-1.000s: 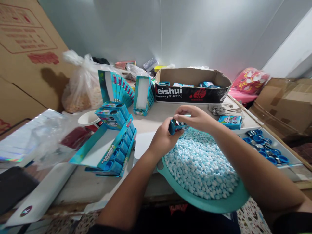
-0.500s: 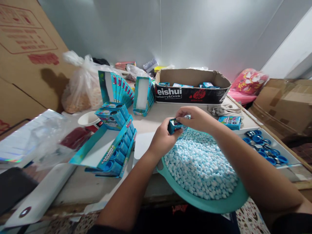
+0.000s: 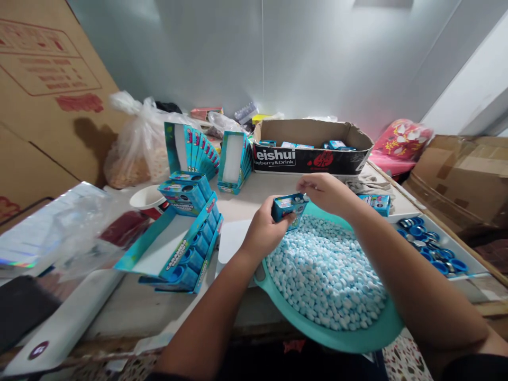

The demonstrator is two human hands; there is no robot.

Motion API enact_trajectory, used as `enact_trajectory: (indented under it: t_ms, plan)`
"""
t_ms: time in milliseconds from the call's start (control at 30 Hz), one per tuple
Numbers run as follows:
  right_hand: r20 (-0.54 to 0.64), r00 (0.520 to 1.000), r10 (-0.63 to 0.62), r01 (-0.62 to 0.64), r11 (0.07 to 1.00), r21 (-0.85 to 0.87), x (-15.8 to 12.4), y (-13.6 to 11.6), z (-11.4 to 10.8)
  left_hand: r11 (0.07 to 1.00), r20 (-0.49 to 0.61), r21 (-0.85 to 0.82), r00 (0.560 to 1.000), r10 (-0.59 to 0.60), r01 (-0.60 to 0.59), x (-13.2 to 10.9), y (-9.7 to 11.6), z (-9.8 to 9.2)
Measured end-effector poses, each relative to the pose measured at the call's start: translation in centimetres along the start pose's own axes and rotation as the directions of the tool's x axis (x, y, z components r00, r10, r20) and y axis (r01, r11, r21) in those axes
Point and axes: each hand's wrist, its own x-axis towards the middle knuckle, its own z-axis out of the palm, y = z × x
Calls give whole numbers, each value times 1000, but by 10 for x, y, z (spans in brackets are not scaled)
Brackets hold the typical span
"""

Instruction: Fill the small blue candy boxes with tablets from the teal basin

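My left hand (image 3: 262,231) is shut on a small blue candy box (image 3: 289,208), holding it over a teal plastic basin (image 3: 337,336). My right hand (image 3: 324,192) is at the box's right end, with its fingertips closed on the upper corner. Below both hands, the basin is heaped with small pale-blue candies (image 3: 325,278). Nothing shows inside the box because my fingers and its angle hide the opening.
Blue cardboard display boxes (image 3: 190,254) stand to the left on the white table (image 3: 130,307). A cut carton (image 3: 313,159) with blue packets stands behind. A small blue box (image 3: 375,204) and a tray of blue-and-silver lids (image 3: 431,246) are to the right.
The small blue box has tilted and risen slightly, showing more of its face. My right hand has shifted a little right along it. The whole view has moved slightly downward.
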Motion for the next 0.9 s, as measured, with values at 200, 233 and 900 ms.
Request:
enact_trajectory:
  t_ms: [200, 233, 900]
  plan:
    - [72, 995, 62, -66, 996, 57, -2, -11, 5, 1000, 11, -4, 1000, -10, 10, 1, 1, 0]
    - [91, 994, 57, -63, 996, 62, -2, -12, 5, 1000, 7, -2, 1000, -15, 15, 1, 2, 0]
    - [99, 995, 19, -34, 988, 153, -4, 15, 7, 998, -11, -39, 999, -52, 51, -8, 1, 5]
